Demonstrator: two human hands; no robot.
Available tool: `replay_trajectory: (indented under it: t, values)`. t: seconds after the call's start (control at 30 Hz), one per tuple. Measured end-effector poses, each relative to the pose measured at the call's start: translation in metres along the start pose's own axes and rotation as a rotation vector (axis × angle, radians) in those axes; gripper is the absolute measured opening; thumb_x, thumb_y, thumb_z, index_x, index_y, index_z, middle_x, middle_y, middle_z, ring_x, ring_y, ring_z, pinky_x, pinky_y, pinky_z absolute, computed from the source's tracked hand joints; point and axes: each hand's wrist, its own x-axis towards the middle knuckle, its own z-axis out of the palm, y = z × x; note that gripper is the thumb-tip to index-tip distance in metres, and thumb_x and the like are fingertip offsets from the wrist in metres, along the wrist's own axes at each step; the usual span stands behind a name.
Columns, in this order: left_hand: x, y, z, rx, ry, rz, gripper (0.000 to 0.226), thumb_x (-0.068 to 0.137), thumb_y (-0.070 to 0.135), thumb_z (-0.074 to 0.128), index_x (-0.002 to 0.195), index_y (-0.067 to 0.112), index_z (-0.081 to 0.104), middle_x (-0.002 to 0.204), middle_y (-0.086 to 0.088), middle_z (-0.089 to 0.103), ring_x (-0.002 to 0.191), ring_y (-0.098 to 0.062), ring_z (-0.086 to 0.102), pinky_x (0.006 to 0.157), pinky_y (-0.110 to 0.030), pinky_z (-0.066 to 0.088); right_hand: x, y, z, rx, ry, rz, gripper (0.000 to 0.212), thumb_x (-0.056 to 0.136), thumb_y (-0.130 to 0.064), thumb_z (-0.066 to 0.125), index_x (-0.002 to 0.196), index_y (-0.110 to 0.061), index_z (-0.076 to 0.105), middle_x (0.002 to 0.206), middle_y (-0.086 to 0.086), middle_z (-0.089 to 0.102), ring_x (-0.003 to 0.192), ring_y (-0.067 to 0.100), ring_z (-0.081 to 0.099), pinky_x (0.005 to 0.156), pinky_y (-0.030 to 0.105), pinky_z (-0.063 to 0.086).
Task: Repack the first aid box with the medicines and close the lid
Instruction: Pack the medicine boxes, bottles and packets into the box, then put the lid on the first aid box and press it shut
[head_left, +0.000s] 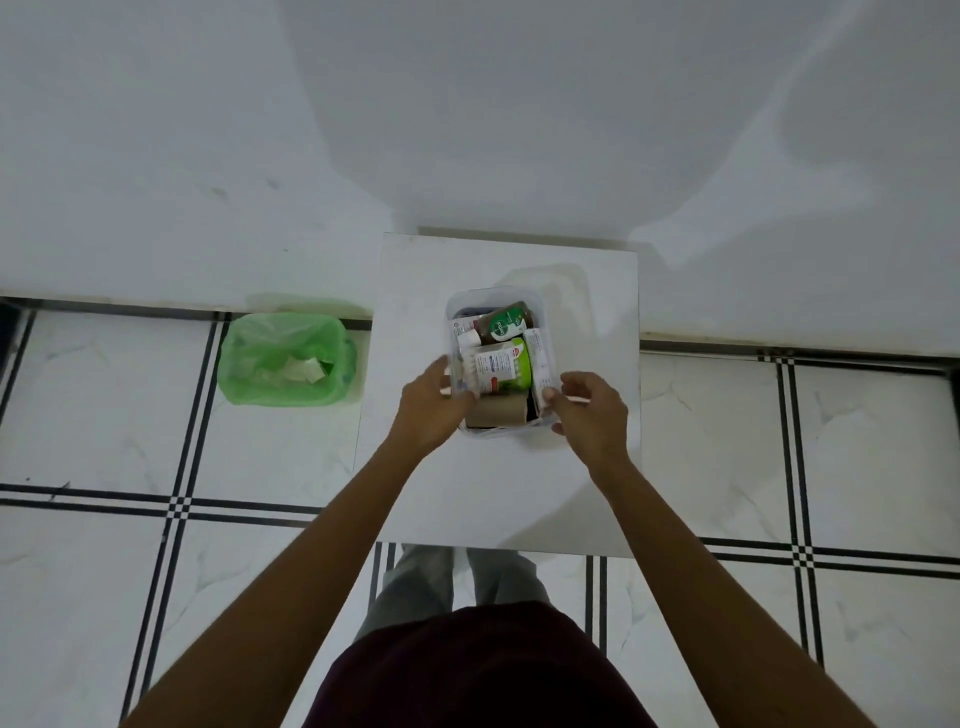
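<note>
A clear plastic first aid box (451, 318) stands in the middle of a small white table (493, 499). Inside it lie a brown antiseptic bottle (501, 325) with a green label, a green and white pack (511, 366), a white carton (537, 353) along the right wall and a brown bandage roll (498, 411) at the near end. My left hand (431, 410) grips the box's near left side. My right hand (587, 415) pinches the near right corner of its rim. I cannot tell whether a clear lid lies on top.
A bin lined with a green bag (285, 358), with paper scraps in it, stands on the tiled floor to the left of the table. A white wall rises just behind the table. My legs are under the table's near edge.
</note>
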Motion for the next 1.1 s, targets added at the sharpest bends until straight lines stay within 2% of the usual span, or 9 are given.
replay_trajectory:
  t: [0.13, 0.47, 0.53, 0.63, 0.73, 0.83, 0.9, 0.97, 1.1]
  values:
    - [-0.005, 0.005, -0.004, -0.074, -0.117, -0.094, 0.062, 0.078, -0.004, 0.052, 0.133, 0.024, 0.046, 0.128, -0.006, 0.055, 0.103, -0.029, 0.059, 0.076, -0.049, 0.059, 0.001, -0.004, -0.004, 0.065, -0.105, 0.074, 0.032, 0.079, -0.017, 0.074, 0.106, -0.003, 0.062, 0.095, 0.007, 0.066, 0.077, 0.02, 0.067, 0.061, 0.026, 0.06]
    - [-0.008, 0.011, -0.029, -0.033, -0.055, 0.002, 0.048, 0.085, -0.007, 0.044, 0.13, 0.01, 0.048, 0.13, -0.008, 0.051, 0.104, -0.03, 0.057, 0.062, -0.047, 0.06, 0.018, -0.01, -0.014, 0.328, -0.247, 0.312, 0.028, 0.084, -0.025, 0.07, 0.1, -0.003, 0.067, 0.095, 0.013, 0.071, 0.089, 0.027, 0.068, 0.067, 0.034, 0.058]
    - [-0.011, 0.007, -0.033, -0.043, -0.025, -0.006, 0.051, 0.084, -0.01, 0.042, 0.131, 0.011, 0.046, 0.135, -0.009, 0.049, 0.107, -0.028, 0.055, 0.061, -0.044, 0.06, 0.023, -0.004, -0.005, 0.154, -0.114, 0.284, 0.025, 0.084, -0.025, 0.069, 0.091, -0.001, 0.068, 0.084, 0.01, 0.067, 0.081, 0.026, 0.065, 0.072, 0.035, 0.056]
    - [-0.015, 0.004, -0.039, -0.076, 0.029, -0.014, 0.054, 0.082, -0.011, 0.04, 0.131, 0.013, 0.046, 0.137, -0.01, 0.048, 0.113, -0.032, 0.054, 0.058, -0.038, 0.061, 0.03, 0.005, 0.016, -0.213, -0.072, 0.133, 0.044, 0.077, -0.025, 0.073, 0.05, -0.004, 0.045, 0.053, 0.004, 0.041, 0.049, 0.018, 0.041, 0.049, 0.025, 0.034]
    - [-0.02, 0.006, -0.046, -0.101, 0.074, 0.003, 0.051, 0.083, -0.012, 0.039, 0.121, 0.02, 0.05, 0.128, -0.006, 0.052, 0.108, -0.031, 0.056, 0.059, -0.037, 0.061, 0.039, 0.018, 0.032, -0.399, -0.076, -0.01, 0.055, 0.076, -0.025, 0.075, 0.049, -0.015, 0.029, 0.048, -0.001, 0.032, 0.042, 0.011, 0.03, 0.041, 0.024, 0.02]
    - [-0.022, 0.009, -0.052, -0.117, 0.089, 0.005, 0.051, 0.081, -0.014, 0.038, 0.109, 0.028, 0.049, 0.117, -0.002, 0.053, 0.099, -0.027, 0.056, 0.056, -0.034, 0.06, 0.051, 0.028, 0.031, -0.43, -0.12, 0.023, 0.043, 0.081, -0.015, 0.07, 0.049, -0.004, 0.043, 0.049, 0.009, 0.046, 0.046, 0.019, 0.046, 0.045, 0.024, 0.036]
    - [-0.022, 0.008, -0.054, -0.11, 0.085, 0.005, 0.052, 0.081, -0.014, 0.038, 0.107, 0.029, 0.049, 0.115, -0.001, 0.053, 0.096, -0.026, 0.057, 0.056, -0.036, 0.061, 0.056, 0.028, 0.025, -0.318, -0.153, 0.119, 0.027, 0.081, -0.013, 0.068, 0.066, 0.009, 0.06, 0.069, 0.025, 0.063, 0.067, 0.033, 0.062, 0.064, 0.035, 0.054]
    - [-0.022, 0.005, -0.053, -0.105, 0.082, -0.007, 0.051, 0.081, -0.014, 0.038, 0.106, 0.03, 0.049, 0.114, 0.0, 0.053, 0.095, -0.025, 0.056, 0.06, -0.039, 0.06, 0.055, 0.023, 0.013, -0.093, -0.182, 0.214, 0.018, 0.083, -0.01, 0.067, 0.083, 0.007, 0.062, 0.088, 0.024, 0.065, 0.085, 0.035, 0.066, 0.076, 0.042, 0.058]
    - [-0.02, -0.002, -0.045, -0.195, 0.091, -0.05, 0.05, 0.085, -0.01, 0.042, 0.123, 0.023, 0.05, 0.123, 0.0, 0.052, 0.092, -0.028, 0.059, 0.056, -0.034, 0.06, 0.041, -0.001, -0.018, 0.158, -0.16, 0.22, 0.008, 0.084, -0.004, 0.063, 0.087, -0.002, 0.055, 0.09, 0.017, 0.059, 0.09, 0.032, 0.063, 0.071, 0.041, 0.059]
